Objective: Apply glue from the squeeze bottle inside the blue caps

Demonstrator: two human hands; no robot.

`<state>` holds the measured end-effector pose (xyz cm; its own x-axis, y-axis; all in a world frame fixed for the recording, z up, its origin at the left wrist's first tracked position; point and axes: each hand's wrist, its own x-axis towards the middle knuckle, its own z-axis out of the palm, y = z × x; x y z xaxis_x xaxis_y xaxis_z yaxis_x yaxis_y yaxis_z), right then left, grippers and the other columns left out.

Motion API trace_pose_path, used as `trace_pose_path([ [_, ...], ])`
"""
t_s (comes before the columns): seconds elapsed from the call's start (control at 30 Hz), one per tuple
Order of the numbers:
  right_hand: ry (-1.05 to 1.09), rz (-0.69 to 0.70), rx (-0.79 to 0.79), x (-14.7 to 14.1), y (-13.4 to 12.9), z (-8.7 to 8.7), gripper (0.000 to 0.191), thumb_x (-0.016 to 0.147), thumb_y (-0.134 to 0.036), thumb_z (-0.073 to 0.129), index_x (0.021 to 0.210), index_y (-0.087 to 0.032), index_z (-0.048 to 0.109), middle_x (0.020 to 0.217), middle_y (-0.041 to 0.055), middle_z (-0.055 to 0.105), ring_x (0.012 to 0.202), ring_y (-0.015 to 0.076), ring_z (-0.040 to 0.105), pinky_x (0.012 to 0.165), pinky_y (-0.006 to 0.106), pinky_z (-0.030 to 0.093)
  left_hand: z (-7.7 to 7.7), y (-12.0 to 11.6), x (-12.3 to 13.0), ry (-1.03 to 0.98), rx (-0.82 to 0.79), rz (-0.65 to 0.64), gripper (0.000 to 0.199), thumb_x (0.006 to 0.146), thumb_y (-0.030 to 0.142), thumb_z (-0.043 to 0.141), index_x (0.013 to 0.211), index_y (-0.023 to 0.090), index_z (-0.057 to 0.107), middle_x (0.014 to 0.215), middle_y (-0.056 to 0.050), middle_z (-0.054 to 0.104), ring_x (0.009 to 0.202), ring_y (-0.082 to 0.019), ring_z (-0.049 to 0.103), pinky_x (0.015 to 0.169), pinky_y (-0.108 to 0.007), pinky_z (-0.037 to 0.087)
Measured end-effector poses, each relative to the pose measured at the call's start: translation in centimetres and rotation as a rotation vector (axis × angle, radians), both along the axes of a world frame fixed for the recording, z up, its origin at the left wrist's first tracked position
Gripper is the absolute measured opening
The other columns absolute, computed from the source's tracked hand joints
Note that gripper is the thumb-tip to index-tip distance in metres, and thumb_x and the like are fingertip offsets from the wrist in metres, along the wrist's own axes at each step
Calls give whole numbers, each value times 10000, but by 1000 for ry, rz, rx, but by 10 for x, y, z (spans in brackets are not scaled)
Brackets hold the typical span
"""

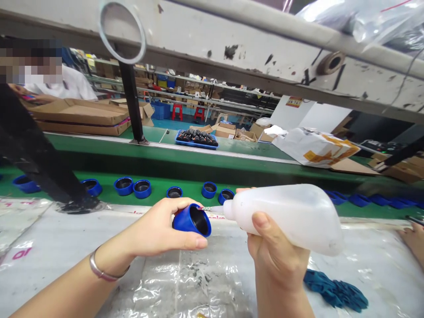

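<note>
Between the thumb and fingers of my left hand (165,229) is a blue cup-shaped part (184,222) with a black inside, tilted so its mouth faces right. My right hand (276,243) is wrapped round a white, translucent squeeze bottle (288,216) lying nearly level. The bottle's thin nozzle (217,209) points left and its tip is at the upper rim of the blue part. Whether any liquid is coming out cannot be seen. Just behind my hands, similar blue parts (209,190) stand on the green conveyor belt (109,176).
Crumpled teal cloth (336,289) lies right of my right arm on the plastic-covered table (159,282). A black post (46,150) rises at the left. Beyond the belt are a blue tray (197,143) of black parts and cardboard boxes (82,115). Another person's hand (414,240) shows at the right edge.
</note>
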<state>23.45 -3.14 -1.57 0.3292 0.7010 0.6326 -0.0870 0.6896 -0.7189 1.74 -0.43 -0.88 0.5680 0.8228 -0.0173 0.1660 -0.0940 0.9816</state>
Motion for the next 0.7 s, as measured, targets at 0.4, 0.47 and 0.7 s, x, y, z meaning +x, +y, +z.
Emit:
trace_pose_path([
  [0.4, 14, -30, -4, 1, -2, 5, 104, 763, -231, 863, 843, -230, 797, 755, 34, 730, 754, 217, 730, 701, 355, 669, 2, 0, -6, 48, 71, 16, 561, 712, 474, 893, 1173, 200, 728, 1020, -23, 711, 937, -228, 629, 814, -309, 511],
  [0.47, 17, -45, -15, 2, -3, 6, 116, 752, -247, 873, 834, -228, 794, 780, 37, 730, 716, 201, 708, 664, 341, 660, 3, -1, -7, 55, 70, 13, 567, 722, 476, 888, 1194, 208, 725, 1027, -21, 715, 947, -230, 636, 811, -305, 516],
  [0.7, 25, -57, -67, 4, -6, 8, 158, 725, -281, 882, 810, -214, 766, 769, 45, 710, 703, 212, 695, 643, 365, 653, 6, -2, -9, 101, 114, 41, 576, 702, 478, 902, 1188, 223, 727, 1052, -20, 729, 967, -242, 663, 838, -312, 535],
])
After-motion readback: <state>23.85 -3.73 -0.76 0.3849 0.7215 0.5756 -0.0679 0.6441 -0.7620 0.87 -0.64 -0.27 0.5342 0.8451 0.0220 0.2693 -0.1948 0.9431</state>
